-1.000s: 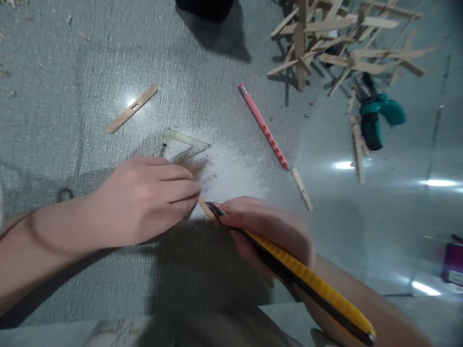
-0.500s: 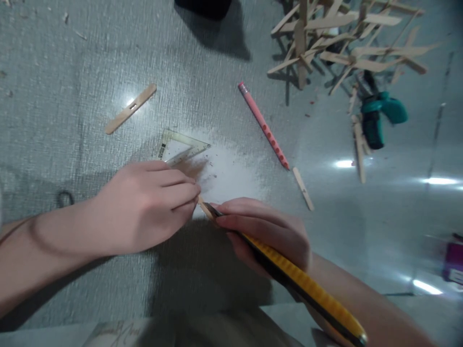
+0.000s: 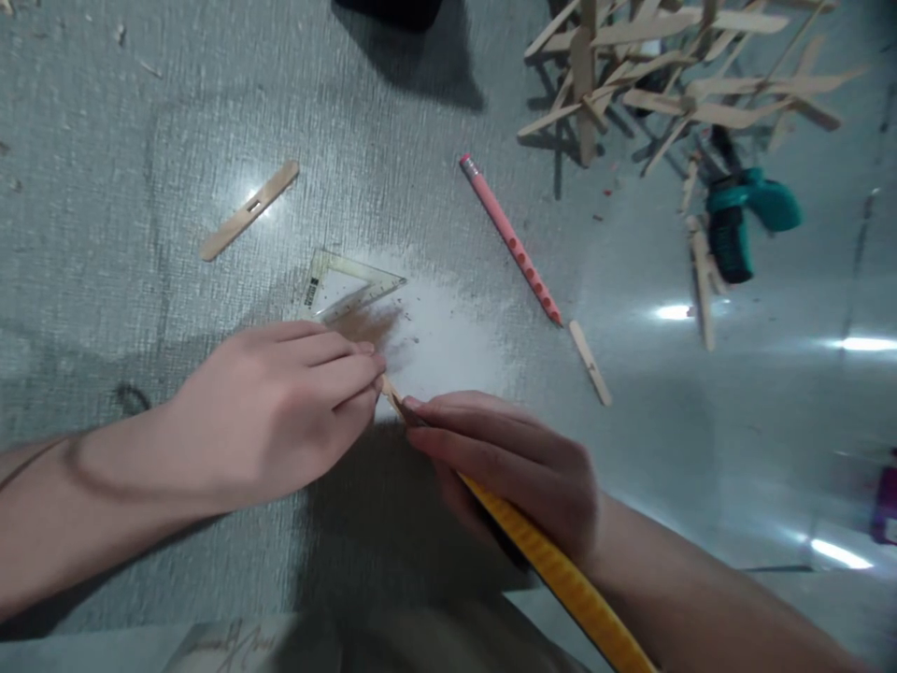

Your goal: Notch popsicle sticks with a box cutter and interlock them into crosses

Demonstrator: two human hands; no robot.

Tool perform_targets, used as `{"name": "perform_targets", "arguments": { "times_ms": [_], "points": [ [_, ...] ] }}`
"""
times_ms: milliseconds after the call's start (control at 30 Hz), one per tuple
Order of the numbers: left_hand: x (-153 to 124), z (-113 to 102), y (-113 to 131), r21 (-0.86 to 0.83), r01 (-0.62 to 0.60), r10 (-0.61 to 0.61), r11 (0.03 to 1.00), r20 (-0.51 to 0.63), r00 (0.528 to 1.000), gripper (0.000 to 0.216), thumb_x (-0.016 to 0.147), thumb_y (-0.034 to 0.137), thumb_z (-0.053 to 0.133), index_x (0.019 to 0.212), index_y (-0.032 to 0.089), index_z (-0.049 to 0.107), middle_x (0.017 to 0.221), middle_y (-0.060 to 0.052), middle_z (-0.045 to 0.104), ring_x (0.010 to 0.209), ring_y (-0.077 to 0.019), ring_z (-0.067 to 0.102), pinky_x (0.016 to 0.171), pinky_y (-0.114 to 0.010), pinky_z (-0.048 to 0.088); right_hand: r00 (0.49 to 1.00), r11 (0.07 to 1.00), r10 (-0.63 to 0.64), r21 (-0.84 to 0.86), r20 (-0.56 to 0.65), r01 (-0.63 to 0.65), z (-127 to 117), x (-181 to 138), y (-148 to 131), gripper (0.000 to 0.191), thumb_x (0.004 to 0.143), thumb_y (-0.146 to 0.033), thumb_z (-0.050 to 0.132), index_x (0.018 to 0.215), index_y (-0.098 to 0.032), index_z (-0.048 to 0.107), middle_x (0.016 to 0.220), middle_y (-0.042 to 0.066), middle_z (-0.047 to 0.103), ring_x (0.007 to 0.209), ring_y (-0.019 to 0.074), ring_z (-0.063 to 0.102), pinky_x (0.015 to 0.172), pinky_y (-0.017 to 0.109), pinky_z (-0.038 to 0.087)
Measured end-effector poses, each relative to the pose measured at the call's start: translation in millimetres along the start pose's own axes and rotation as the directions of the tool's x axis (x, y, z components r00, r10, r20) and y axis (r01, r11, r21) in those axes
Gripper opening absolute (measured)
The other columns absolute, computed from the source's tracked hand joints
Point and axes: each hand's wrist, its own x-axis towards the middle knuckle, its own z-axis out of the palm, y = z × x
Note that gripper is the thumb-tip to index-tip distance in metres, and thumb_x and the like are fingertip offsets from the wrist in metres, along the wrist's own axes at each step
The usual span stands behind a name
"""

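Note:
My left hand [image 3: 280,411] is closed, its fingertips pinching one end of a wooden craft stick [image 3: 391,393]. My right hand [image 3: 515,467] grips a yellow and black utility knife [image 3: 561,570] near its front end. The knife's blade [image 3: 410,414] lies against the stick between my two hands; the exact contact is partly covered by the right fingers. Just beyond my left hand lies a clear triangular set square [image 3: 357,285]. A pink pencil [image 3: 511,238] and a short piece of craft stick [image 3: 590,363] rest to the right.
A slotted craft stick [image 3: 249,210] lies at the left. At the back right stands a structure of wooden sticks [image 3: 651,75], with teal-handled pliers or cutters [image 3: 749,215] beside it. A black object [image 3: 392,9] is at the top edge, and a purple item [image 3: 887,500] at the far right.
My right hand and the knife have shifted slightly left, and the knife's handle has swung lower. My left hand keeps its pinch, moving very little. The view has shifted slightly.

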Motion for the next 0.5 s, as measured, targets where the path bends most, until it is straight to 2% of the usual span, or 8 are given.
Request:
{"name": "perform_targets", "arguments": {
  "times_ms": [167, 267, 500],
  "points": [
    [-1.3, 0.5, -1.2, 0.038, 0.012, -0.012, 0.999, 0.013, 1.000, 0.033, 0.109, 0.016, 0.045, 0.094, 0.018, 0.074, 0.087, -0.003, 0.080, 0.080, -0.0195, 0.076, 0.074, -0.033, 0.062, 1.000, 1.000, -0.001, -0.011, 0.021, 0.001, 0.3, -3.9, 1.0, 0.023, 0.097, -0.008, 0.066, 0.119, -0.012, 0.075, 0.123, 0.016, 0.081, 0.112, 0.0242, 0.080, 0.101, 0.037, 0.068],
    [-1.6, 0.6, 0.0, 0.039, 0.004, -0.005, 0.999, 0.013, 1.000, 0.033, 0.108, 0.016, 0.046, 0.093, 0.017, 0.074, 0.086, -0.002, 0.079, 0.078, -0.0186, 0.074, 0.074, -0.033, 0.062, 1.000, 1.000, -0.001, 0.003, -0.016, 0.001, 1.3, -4.8, 1.9, 0.025, 0.094, -0.003, 0.067, 0.117, -0.011, 0.075, 0.121, 0.016, 0.081, 0.110, 0.0236, 0.081, 0.100, 0.034, 0.068],
    [-1.3, 3.5, 2.8, 0.023, 0.038, -0.038, 0.999, 0.023, 0.999, 0.039, 0.108, 0.014, 0.041, 0.087, 0.019, 0.074, 0.085, -0.001, 0.078, 0.074, -0.0166, 0.071, 0.076, -0.033, 0.061, 0.998, 0.998, 0.056, -0.002, -0.016, -0.056, -6.0, -1.9, -0.5, 0.033, 0.094, -0.006, 0.068, 0.123, -0.021, 0.073, 0.116, 0.014, 0.082, 0.103, 0.0239, 0.082, 0.086, 0.031, 0.070]
  ]
}}
